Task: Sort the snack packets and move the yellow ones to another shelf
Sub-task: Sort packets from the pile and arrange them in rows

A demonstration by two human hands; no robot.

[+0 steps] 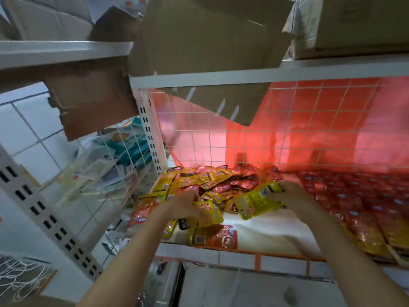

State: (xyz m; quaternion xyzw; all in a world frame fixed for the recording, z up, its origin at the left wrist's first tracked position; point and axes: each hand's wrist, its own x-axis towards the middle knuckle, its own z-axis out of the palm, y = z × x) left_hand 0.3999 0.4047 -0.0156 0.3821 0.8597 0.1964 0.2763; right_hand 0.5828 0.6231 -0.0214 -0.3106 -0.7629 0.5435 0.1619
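Both hands work a heap (205,185) of glossy, flat foil packets at the shelf's (243,258) left end. The left hand (186,204) pinches a yellow packet (209,210); the right hand (290,193) grips a crinkled yellow stack (256,201). The print is unreadable.

A single head-mounted wide-angle camera supplies the only view. It looks forward and down into a shelf (241,251) bay from close range, at arm's reach. Both forearms enter from the bottom edge, and the hands sit near frame centre. The wire grid back panel (287,129) marks the far limit. The upper shelf (243,76) crosses the top, bowed by lens distortion.
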